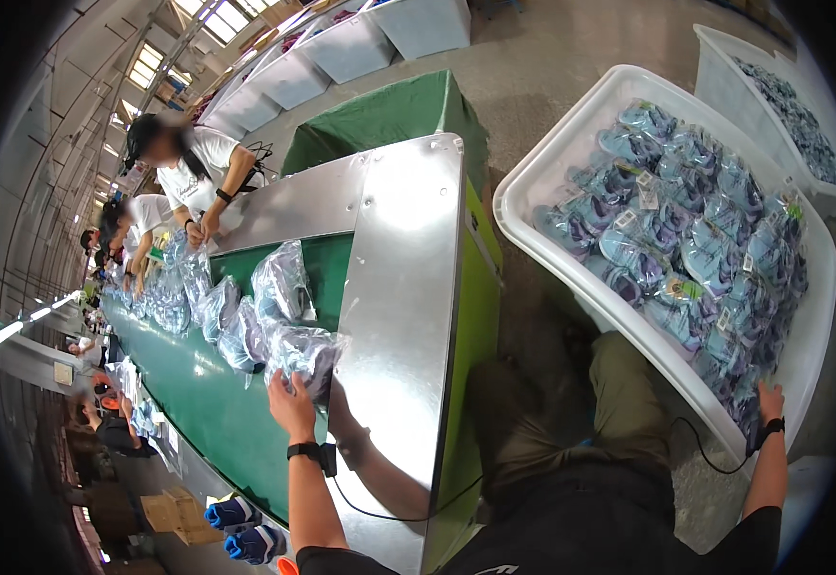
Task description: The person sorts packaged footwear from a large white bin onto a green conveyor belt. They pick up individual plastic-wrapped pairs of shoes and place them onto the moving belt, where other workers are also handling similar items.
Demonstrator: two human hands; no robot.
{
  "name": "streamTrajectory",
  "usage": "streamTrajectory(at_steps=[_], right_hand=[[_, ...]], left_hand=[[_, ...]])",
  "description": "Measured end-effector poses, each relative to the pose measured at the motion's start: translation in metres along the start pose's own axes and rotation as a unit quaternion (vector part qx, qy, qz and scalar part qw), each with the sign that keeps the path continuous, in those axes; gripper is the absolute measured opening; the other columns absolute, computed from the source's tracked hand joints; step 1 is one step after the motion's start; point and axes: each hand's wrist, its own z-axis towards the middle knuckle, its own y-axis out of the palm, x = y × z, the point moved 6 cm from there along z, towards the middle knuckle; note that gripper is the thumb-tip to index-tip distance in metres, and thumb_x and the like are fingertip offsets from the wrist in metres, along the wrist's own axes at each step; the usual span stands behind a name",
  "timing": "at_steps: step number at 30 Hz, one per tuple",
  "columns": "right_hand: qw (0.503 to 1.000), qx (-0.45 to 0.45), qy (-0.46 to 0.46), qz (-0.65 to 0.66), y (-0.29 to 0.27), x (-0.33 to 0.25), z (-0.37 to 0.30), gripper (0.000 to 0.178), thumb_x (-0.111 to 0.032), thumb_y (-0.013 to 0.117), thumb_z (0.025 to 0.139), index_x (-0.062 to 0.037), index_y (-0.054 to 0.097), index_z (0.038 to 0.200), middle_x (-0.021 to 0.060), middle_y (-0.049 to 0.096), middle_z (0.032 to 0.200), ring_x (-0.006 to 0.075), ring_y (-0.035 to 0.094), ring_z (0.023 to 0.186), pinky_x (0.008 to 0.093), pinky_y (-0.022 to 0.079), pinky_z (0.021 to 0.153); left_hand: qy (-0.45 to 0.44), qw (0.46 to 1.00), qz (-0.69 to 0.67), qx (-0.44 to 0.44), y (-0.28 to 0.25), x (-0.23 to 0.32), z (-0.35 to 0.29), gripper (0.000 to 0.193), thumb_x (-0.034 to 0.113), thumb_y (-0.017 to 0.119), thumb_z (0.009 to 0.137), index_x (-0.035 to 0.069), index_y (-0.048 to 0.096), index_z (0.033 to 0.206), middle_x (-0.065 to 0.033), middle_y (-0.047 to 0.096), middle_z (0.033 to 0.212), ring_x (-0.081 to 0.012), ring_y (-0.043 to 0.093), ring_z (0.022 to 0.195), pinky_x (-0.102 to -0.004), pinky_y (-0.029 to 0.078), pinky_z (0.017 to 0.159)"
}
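My left hand (291,404) reaches over the green conveyor belt (197,383), its fingers apart against the near end of a pair of shoes in a clear plastic bag (305,356). More bagged shoes (282,283) lie just beyond it on the belt. Far to the right, my right hand (770,402) is inside the near corner of a white plastic bin (571,273), fingers stretched out beside bagged light-blue and purple shoes (715,251). Part of that hand's contact with the bags is hard to make out. Each wrist wears a dark band.
A metal conveyor end (403,278) stands between my hands. Behind it is a green-lined container (375,120). Another full white bin (772,115) stands at far right. Co-workers (183,168) line the belt's far side. Blue shoes (245,532) sit beyond its left edge. A thin cable (710,460) hangs by my right arm.
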Motion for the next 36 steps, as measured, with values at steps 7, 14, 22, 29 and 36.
streamTrajectory(at_steps=[7, 14, 22, 29, 36], right_hand=[[0.999, 0.039, 0.023, -0.001, -0.012, 0.024, 0.003, 0.098, -0.067, 0.077, 0.085, 0.0138, 0.055, 0.137, 0.0416, 0.063, 0.129, 0.0559, 0.061, 0.123, 0.0546, 0.050, 0.105], [0.924, -0.220, 0.013, 0.313, -0.041, -0.033, -0.083, 0.082, -0.063, 0.084, 0.082, 0.0049, 0.073, 0.126, 0.0140, 0.077, 0.116, 0.0237, 0.072, 0.106, 0.0417, 0.055, 0.096], [0.935, -0.172, -0.018, 0.310, -0.042, -0.033, -0.104, 0.111, -0.027, 0.094, 0.070, 0.0016, 0.037, 0.160, 0.0227, 0.056, 0.152, 0.0313, 0.057, 0.136, 0.0417, 0.049, 0.110], [0.987, -0.057, -0.118, 0.096, -0.125, -0.047, -0.075, 0.090, -0.009, 0.077, 0.070, -0.0014, 0.047, 0.154, 0.0186, 0.073, 0.124, 0.0304, 0.071, 0.114, 0.0403, 0.054, 0.100], [0.946, -0.149, -0.218, 0.190, -0.186, -0.067, -0.057, 0.053, 0.005, 0.060, 0.077, -0.0013, 0.070, 0.129, 0.0178, 0.074, 0.120, 0.0311, 0.070, 0.114, 0.0391, 0.054, 0.100]], left_hand=[[-0.080, 0.996, 0.028, 0.004, -0.008, -0.062, 0.017, 0.085, 0.048, 0.080, 0.091, -0.010, 0.054, 0.146, -0.0325, 0.066, 0.134, -0.0440, 0.064, 0.125, -0.0481, 0.049, 0.106], [-0.163, 0.925, -0.261, -0.224, 0.031, -0.110, 0.059, 0.058, 0.045, 0.069, 0.100, -0.008, 0.071, 0.125, -0.0236, 0.075, 0.108, -0.0276, 0.070, 0.105, -0.0461, 0.058, 0.090], [-0.292, 0.890, -0.284, -0.205, 0.009, -0.077, 0.025, 0.049, 0.024, 0.072, 0.099, -0.003, 0.061, 0.137, -0.0226, 0.065, 0.128, -0.0344, 0.065, 0.115, -0.0495, 0.054, 0.098], [-0.023, 0.972, -0.213, -0.097, -0.035, 0.029, -0.029, 0.052, 0.016, 0.072, 0.097, -0.002, 0.057, 0.143, -0.0239, 0.060, 0.137, -0.0393, 0.060, 0.122, -0.0532, 0.050, 0.103], [0.259, 0.965, -0.007, 0.030, -0.064, 0.124, -0.108, 0.055, 0.016, 0.071, 0.096, -0.002, 0.055, 0.146, -0.0268, 0.057, 0.141, -0.0436, 0.056, 0.128, -0.0576, 0.046, 0.108]])
